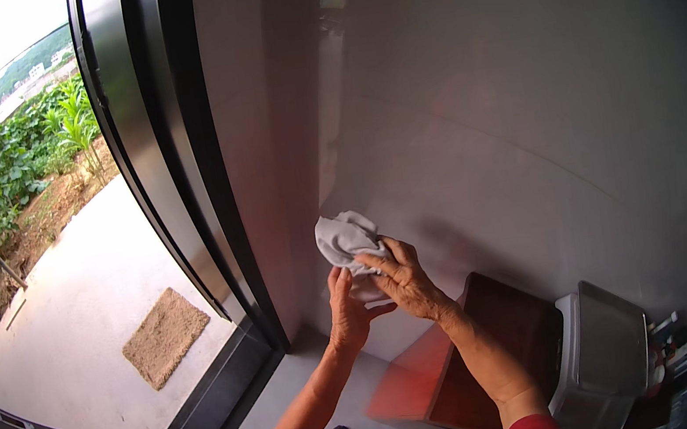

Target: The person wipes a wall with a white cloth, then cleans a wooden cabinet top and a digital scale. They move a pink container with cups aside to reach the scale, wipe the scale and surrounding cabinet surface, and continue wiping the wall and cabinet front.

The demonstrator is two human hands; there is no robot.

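A crumpled whitish cloth is bunched up between my two hands, in front of a smooth grey wall. My right hand grips the cloth from the right, its fingers bent over the folds. From below, my left hand holds the cloth's lower part, with fingers pointing up and the thumb stretched to the right. Part of the cloth hangs between the two palms. Both forearms reach up from the lower edge, out of red sleeves.
Left of me a dark-framed doorway opens onto a pale concrete slab with a brown mat; plants grow beyond. At the lower right stand a reddish-brown wooden cabinet and a grey boxy appliance. Grey wall rises ahead.
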